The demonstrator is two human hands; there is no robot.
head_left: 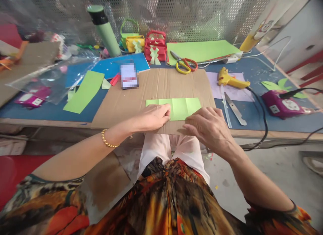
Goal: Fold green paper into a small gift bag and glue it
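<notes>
A creased light green paper strip [179,108] lies on a sheet of brown cardboard [126,107] in front of me. My left hand [156,116] is closed, its curled fingers pressing on the strip's left part. At the strip's lower right corner, my right hand [208,125] is closed too, with fingers bent and the thumb below the paper's edge. Both hands cover parts of the strip. Several vertical fold lines run across it.
Scissors [183,63] and a phone [129,76] lie on the cardboard's far part. To the right are a yellow glue gun [232,80], a knife blade [236,110] and a purple power box [282,103]. Small paper bags [155,48] and a green bottle [106,33] stand behind.
</notes>
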